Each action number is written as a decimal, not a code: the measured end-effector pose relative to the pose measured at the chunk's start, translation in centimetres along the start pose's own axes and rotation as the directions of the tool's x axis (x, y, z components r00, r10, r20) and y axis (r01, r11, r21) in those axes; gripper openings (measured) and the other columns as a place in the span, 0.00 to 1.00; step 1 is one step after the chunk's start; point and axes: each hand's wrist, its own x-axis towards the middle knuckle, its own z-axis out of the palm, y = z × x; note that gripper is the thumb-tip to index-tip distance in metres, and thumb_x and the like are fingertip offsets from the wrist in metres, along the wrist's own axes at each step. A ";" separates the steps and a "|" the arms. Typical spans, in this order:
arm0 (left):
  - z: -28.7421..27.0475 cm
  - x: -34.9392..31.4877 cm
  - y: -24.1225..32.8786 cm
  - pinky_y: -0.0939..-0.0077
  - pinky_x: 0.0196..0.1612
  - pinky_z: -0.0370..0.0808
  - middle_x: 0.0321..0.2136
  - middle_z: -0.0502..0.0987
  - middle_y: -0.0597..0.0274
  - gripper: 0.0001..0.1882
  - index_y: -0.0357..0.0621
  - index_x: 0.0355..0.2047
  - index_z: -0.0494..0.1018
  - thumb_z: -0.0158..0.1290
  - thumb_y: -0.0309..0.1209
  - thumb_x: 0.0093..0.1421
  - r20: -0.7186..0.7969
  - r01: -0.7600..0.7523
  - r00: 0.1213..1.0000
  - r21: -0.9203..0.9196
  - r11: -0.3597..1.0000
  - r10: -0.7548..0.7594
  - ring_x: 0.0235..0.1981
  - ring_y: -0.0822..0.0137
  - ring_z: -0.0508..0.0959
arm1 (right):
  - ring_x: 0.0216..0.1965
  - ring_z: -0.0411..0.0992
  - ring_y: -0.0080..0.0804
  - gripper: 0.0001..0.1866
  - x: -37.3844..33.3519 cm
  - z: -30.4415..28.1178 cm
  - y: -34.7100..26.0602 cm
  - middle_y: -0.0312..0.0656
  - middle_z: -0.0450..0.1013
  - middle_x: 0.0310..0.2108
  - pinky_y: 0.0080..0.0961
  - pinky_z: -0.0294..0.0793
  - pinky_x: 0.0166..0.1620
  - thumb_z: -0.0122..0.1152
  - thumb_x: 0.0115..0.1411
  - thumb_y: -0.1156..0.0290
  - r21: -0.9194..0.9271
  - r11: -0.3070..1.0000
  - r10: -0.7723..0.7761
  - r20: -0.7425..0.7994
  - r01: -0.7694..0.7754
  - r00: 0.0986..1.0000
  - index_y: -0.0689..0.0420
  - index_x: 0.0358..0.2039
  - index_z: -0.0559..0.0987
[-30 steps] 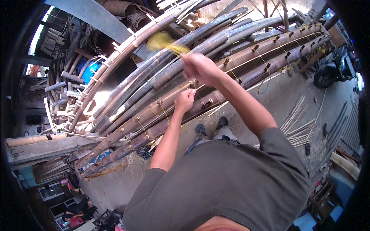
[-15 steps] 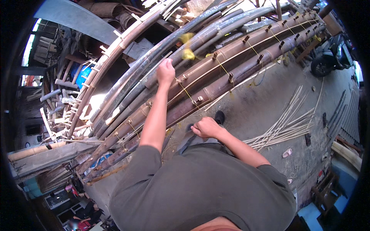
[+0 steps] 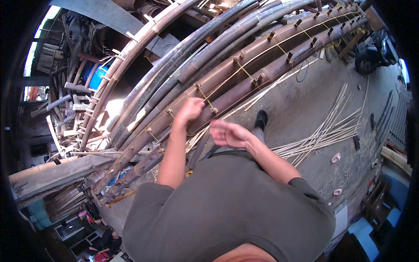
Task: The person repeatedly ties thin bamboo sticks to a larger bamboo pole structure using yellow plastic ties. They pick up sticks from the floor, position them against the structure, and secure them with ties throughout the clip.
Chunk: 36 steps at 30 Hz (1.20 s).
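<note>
Left hand fisted on brown bamboo pole near yellow tie, possibly gripping it; right hand blurred, fingers loosely spread, empty.

Bamboo poles: brown to grey-brown, with darker node rings. Lashing cord: yellow. Split bamboo strips: pale straw. Concrete floor: grey. Shirt: olive-grey, plain. Shoe: black. Barrel: blue.

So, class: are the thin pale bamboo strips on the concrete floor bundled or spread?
Spread: the thin pale bamboo strips lie loose and fanned across the concrete floor, with no tie visible.
</note>
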 end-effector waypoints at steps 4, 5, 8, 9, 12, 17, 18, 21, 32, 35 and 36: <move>2.7 -2.9 2.9 0.56 0.50 0.71 0.42 0.78 0.45 0.18 0.45 0.47 0.72 0.55 0.38 0.58 -0.224 0.031 0.975 0.141 0.990 0.002 0.47 0.46 0.76 | 0.41 0.72 0.31 0.14 1.9 -0.8 0.1 0.41 0.74 0.43 0.30 0.72 0.46 0.43 0.67 0.69 0.344 0.548 -0.743 -0.219 0.762 0.633 0.58 0.49 0.72; 2.8 -2.7 3.1 0.56 0.50 0.72 0.42 0.78 0.46 0.18 0.46 0.48 0.72 0.55 0.38 0.58 -0.232 0.042 0.973 0.125 0.991 -0.012 0.47 0.46 0.76 | 0.43 0.71 0.31 0.14 1.4 -1.5 -0.5 0.42 0.73 0.45 0.29 0.70 0.47 0.40 0.67 0.70 0.225 0.372 -0.853 -0.299 0.900 0.427 0.59 0.49 0.72; 2.5 -2.9 3.2 0.58 0.50 0.72 0.43 0.78 0.48 0.19 0.46 0.47 0.72 0.56 0.39 0.57 -0.247 0.086 0.967 0.111 0.990 -0.056 0.48 0.49 0.77 | 0.56 0.64 0.31 0.13 -1.7 -0.4 -1.0 0.46 0.65 0.57 0.29 0.60 0.60 0.40 0.70 0.64 -0.683 0.113 -0.972 -0.228 0.722 -0.064 0.57 0.45 0.70; 2.7 -2.7 3.6 0.59 0.50 0.72 0.44 0.78 0.49 0.20 0.45 0.47 0.73 0.57 0.40 0.57 -0.247 0.089 0.967 0.108 0.990 -0.060 0.48 0.50 0.77 | 0.59 0.61 0.32 0.12 -2.3 -3.0 -1.7 0.47 0.63 0.59 0.30 0.56 0.62 0.40 0.70 0.63 -0.604 0.166 -0.936 -0.344 0.779 -0.068 0.56 0.44 0.70; 3.1 -2.8 3.5 0.57 0.48 0.73 0.43 0.79 0.50 0.19 0.48 0.46 0.73 0.56 0.43 0.58 -0.293 0.086 0.955 0.125 0.988 -0.047 0.47 0.49 0.77 | 0.62 0.59 0.37 0.13 -4.6 -3.2 -1.6 0.48 0.63 0.57 0.32 0.55 0.65 0.39 0.71 0.59 -0.290 0.328 -0.887 -0.421 0.899 0.188 0.55 0.41 0.68; 4.7 -1.3 2.8 0.52 0.41 0.74 0.33 0.80 0.49 0.17 0.50 0.40 0.74 0.54 0.46 0.58 -0.404 0.074 0.914 0.092 0.993 -0.030 0.38 0.45 0.79 | 0.37 0.69 0.23 0.09 -2.8 5.9 -1.5 0.37 0.71 0.35 0.22 0.68 0.43 0.44 0.68 0.62 -0.140 0.414 -0.897 0.104 0.900 0.429 0.52 0.34 0.69; 6.0 -0.2 -0.6 0.52 0.41 0.74 0.32 0.80 0.49 0.17 0.50 0.41 0.74 0.54 0.46 0.58 -0.430 0.014 0.903 0.040 0.999 0.004 0.38 0.45 0.79 | 0.29 0.67 0.17 0.08 -1.7 10.1 -1.1 0.32 0.69 0.29 0.17 0.68 0.34 0.45 0.68 0.65 -0.232 0.405 -0.886 0.138 0.884 0.442 0.53 0.34 0.70; 8.4 1.3 -7.8 0.53 0.47 0.72 0.43 0.76 0.44 0.23 0.47 0.47 0.71 0.49 0.50 0.60 -0.559 -0.286 0.790 0.029 0.958 0.253 0.46 0.47 0.76 | 0.28 0.65 0.19 0.13 4.2 19.2 -1.9 0.33 0.68 0.26 0.18 0.68 0.34 0.49 0.68 0.63 -0.713 0.223 -0.716 0.343 0.665 0.608 0.60 0.37 0.75; 3.1 -1.5 0.6 0.55 0.45 0.73 0.38 0.79 0.47 0.19 0.51 0.46 0.76 0.43 0.47 0.65 -0.267 -0.027 0.964 -0.023 0.999 0.020 0.43 0.46 0.78 | 0.25 0.69 0.33 0.20 11.8 11.9 -12.7 0.39 0.70 0.19 0.33 0.71 0.34 0.51 0.65 0.59 -0.696 0.583 -0.373 0.229 0.419 0.899 0.63 0.24 0.75; 2.3 -2.7 3.7 0.53 0.42 0.73 0.35 0.79 0.47 0.20 0.49 0.44 0.77 0.43 0.47 0.65 -0.302 0.140 0.945 0.022 0.990 -0.127 0.41 0.44 0.78 | 0.29 0.73 0.38 0.14 2.6 8.9 -7.1 0.48 0.75 0.27 0.37 0.72 0.35 0.51 0.63 0.64 -0.848 -0.167 -0.048 0.517 0.504 0.855 0.62 0.31 0.76; 2.5 -2.4 3.8 0.60 0.39 0.74 0.31 0.79 0.47 0.18 0.46 0.42 0.77 0.46 0.45 0.64 -0.346 0.153 0.928 0.018 0.988 -0.138 0.36 0.51 0.81 | 0.29 0.74 0.46 0.14 1.2 5.9 -5.4 0.53 0.75 0.28 0.41 0.72 0.34 0.51 0.62 0.63 -0.849 -0.403 0.026 0.364 0.343 0.931 0.62 0.32 0.77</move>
